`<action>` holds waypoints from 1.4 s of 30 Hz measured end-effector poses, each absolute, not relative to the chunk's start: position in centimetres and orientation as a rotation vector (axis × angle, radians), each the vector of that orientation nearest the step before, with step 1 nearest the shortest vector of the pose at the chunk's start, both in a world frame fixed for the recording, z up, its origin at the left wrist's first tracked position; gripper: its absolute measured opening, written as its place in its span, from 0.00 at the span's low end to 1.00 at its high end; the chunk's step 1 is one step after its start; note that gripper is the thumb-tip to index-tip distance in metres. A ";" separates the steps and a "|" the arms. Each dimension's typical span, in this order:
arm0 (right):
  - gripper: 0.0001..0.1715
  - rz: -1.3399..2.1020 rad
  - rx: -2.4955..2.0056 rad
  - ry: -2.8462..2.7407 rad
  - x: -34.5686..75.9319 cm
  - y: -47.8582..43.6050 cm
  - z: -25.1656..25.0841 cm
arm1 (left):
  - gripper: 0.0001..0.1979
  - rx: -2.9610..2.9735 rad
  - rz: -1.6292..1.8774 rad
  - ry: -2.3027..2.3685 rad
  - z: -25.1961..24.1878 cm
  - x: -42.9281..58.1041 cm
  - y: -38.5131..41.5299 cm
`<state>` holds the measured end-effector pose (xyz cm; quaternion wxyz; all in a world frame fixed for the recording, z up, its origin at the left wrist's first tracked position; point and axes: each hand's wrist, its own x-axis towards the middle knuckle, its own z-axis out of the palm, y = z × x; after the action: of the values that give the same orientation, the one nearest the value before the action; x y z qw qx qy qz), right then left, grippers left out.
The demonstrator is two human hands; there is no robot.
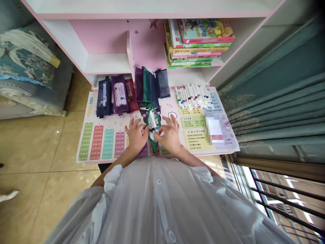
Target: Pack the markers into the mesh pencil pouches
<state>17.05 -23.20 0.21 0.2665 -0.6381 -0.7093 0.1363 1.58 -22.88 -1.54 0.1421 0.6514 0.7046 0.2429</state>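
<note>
A green-edged pouch (155, 147) lies at the desk's front middle, with several white markers (152, 119) in its opening. My left hand (137, 135) is at the pouch's left edge, thumb and index finger pinched together there, the other fingers spread. On the right side, my right hand (169, 134) has its thumb and index finger pinched at the pouch and the marker ends, its other fingers raised. Filled pouches, blue (103, 98), purple (120, 95) and red (131, 96), lie at the back left. Flat pouches (149, 86) rest behind the green one. A pile of white markers (194, 96) is at the back right.
The desk (101, 118) has a printed mat. A shelf unit (106, 63) rises behind it, holding stacked books (198, 44). A blurred rectangular item (216, 129) lies at the right. A curtain (274, 101) hangs beyond the right edge, and a sofa (30, 78) stands at the left.
</note>
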 end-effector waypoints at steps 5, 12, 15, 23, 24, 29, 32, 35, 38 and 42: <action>0.12 0.363 -1.741 -1.974 16.2 -23.7 -0.1 | 0.08 1.882 0.710 2.033 -1.8 1.4 -22.9; 0.10 0.300 -1.759 -2.030 15.5 -23.4 -0.4 | 0.07 1.859 0.712 2.034 -1.5 1.5 -22.9; 0.11 0.305 -1.776 -2.062 15.5 -23.2 -0.3 | 0.07 1.858 0.705 2.035 -1.4 1.5 -22.9; 0.12 0.277 -1.801 -2.102 15.7 -23.3 -0.2 | 0.07 1.861 0.719 2.031 -1.6 1.6 -22.8; 0.13 0.274 -1.803 -2.105 15.8 -23.3 -0.3 | 0.08 1.857 0.714 2.032 -1.5 1.6 -22.8; 0.14 0.273 -1.775 -2.085 16.2 -23.2 -0.6 | 0.08 1.844 0.698 2.036 -1.1 1.7 -22.8; 0.17 0.210 -1.782 -2.009 17.3 -21.5 -1.0 | 0.08 1.846 0.699 2.036 -1.1 1.7 -22.8; 0.17 0.091 -1.867 -1.919 19.3 -18.4 -1.7 | 0.09 1.849 0.721 2.029 -1.3 1.6 -22.8; 0.15 0.002 -2.009 -1.841 21.5 -14.9 -2.7 | 0.09 1.849 0.731 2.019 -1.4 1.6 -22.8; 0.16 -0.016 -2.258 -1.752 23.9 -11.0 -3.9 | 0.09 1.839 0.726 2.019 -1.5 1.5 -22.8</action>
<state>23.88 -10.98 -3.91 0.1412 -0.7821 -0.6069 -0.0056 1.53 -22.81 -1.48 0.1574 0.6428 0.7055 0.2536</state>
